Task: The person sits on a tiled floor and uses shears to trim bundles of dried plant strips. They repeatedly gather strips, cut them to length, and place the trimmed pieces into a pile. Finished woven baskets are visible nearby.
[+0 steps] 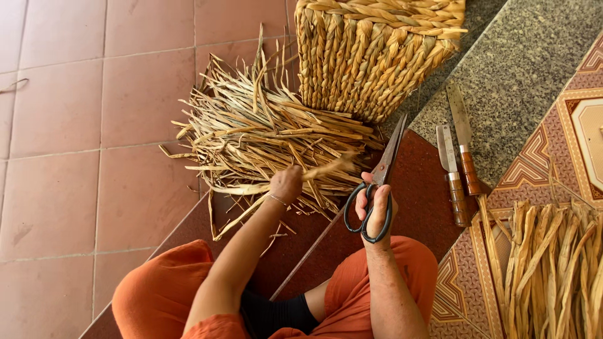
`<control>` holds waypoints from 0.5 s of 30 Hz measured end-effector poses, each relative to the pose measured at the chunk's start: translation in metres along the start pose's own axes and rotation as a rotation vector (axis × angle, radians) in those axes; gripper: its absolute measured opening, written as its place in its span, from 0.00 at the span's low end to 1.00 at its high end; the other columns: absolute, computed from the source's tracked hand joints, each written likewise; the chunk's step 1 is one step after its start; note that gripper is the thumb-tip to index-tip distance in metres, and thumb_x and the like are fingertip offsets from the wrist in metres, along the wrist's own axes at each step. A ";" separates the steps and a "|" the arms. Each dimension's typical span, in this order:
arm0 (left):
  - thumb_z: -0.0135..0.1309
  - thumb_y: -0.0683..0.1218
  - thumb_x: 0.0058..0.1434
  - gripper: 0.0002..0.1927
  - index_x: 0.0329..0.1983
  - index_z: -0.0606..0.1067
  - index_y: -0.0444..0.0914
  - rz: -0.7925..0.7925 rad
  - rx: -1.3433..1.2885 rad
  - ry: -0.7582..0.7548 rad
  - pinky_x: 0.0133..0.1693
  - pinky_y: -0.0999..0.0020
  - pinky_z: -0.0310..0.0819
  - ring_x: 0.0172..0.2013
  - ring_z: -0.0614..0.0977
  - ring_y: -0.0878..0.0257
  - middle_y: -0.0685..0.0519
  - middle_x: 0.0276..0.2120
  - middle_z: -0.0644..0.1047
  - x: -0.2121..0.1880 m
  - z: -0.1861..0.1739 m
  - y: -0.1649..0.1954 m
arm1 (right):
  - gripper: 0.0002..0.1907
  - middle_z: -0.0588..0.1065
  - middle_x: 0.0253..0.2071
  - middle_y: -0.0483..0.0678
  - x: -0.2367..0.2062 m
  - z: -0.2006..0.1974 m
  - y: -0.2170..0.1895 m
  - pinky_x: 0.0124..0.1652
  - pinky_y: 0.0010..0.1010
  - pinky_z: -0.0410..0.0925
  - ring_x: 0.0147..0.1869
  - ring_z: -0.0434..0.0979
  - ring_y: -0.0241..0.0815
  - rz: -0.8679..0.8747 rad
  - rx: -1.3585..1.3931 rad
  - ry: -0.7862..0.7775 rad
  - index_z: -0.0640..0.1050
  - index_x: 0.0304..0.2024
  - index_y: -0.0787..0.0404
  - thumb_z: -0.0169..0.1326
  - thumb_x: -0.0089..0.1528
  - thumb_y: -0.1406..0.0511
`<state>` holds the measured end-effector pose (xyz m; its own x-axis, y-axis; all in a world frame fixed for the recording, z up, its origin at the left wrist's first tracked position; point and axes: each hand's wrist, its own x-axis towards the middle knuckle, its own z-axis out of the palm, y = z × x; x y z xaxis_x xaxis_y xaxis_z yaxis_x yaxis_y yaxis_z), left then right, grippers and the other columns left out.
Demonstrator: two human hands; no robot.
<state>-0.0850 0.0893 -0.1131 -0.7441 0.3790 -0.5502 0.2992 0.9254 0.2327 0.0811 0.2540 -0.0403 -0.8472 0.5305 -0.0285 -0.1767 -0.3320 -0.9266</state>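
Note:
My left hand (286, 183) grips a dried straw strand (326, 167) that runs toward the scissors. My right hand (375, 204) has its fingers through the black handles of large scissors (384, 168), whose blades point up and away toward a woven straw basket (370, 53). The strand's tip lies near the scissor blades. Under and beyond my left hand spreads a heap of dried straw strips (257, 135) on the floor. I wear orange trousers and sit on a dark red step.
Two knives with wooden handles (460, 172) lie on the grey stone step to the right. A bundle of dried stalks (553, 263) rests on the patterned tiles at lower right. Pinkish floor tiles (81, 125) stretch to the left.

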 end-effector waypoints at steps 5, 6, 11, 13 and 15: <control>0.61 0.49 0.64 0.12 0.45 0.78 0.38 0.028 -0.739 0.299 0.26 0.74 0.73 0.24 0.79 0.68 0.52 0.27 0.81 -0.043 -0.034 -0.039 | 0.33 0.69 0.30 0.43 -0.003 0.001 0.017 0.26 0.23 0.60 0.26 0.63 0.30 0.013 -0.076 -0.147 0.71 0.61 0.70 0.42 0.72 0.46; 0.63 0.49 0.62 0.13 0.44 0.78 0.38 0.023 -0.877 0.258 0.25 0.76 0.75 0.24 0.80 0.70 0.53 0.28 0.82 -0.051 -0.039 -0.044 | 0.33 0.69 0.32 0.44 -0.003 0.002 0.023 0.27 0.23 0.61 0.28 0.64 0.31 0.042 -0.085 -0.172 0.70 0.61 0.70 0.44 0.72 0.46; 0.63 0.49 0.60 0.12 0.44 0.80 0.39 0.122 -1.171 0.232 0.28 0.74 0.78 0.26 0.80 0.72 0.55 0.27 0.82 -0.092 -0.035 -0.048 | 0.38 0.73 0.32 0.42 -0.001 0.004 0.046 0.30 0.22 0.67 0.30 0.69 0.30 0.134 -0.384 -0.344 0.71 0.65 0.64 0.40 0.68 0.42; 0.63 0.49 0.60 0.11 0.42 0.80 0.39 0.177 -1.156 0.256 0.28 0.74 0.78 0.26 0.80 0.72 0.56 0.27 0.82 -0.102 -0.031 -0.046 | 0.40 0.73 0.33 0.41 -0.002 0.003 0.049 0.32 0.21 0.68 0.32 0.69 0.29 0.121 -0.390 -0.400 0.70 0.67 0.64 0.40 0.67 0.41; 0.64 0.48 0.61 0.10 0.40 0.80 0.37 0.181 -1.083 0.305 0.26 0.72 0.76 0.25 0.79 0.71 0.56 0.26 0.81 -0.111 -0.026 -0.044 | 0.42 0.72 0.35 0.40 -0.005 0.003 0.049 0.33 0.20 0.65 0.33 0.67 0.29 0.096 -0.384 -0.422 0.68 0.69 0.64 0.40 0.67 0.40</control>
<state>-0.0306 0.0064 -0.0414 -0.9009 0.3514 -0.2548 -0.1461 0.3071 0.9404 0.0752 0.2326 -0.0847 -0.9908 0.1290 -0.0406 0.0390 -0.0146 -0.9991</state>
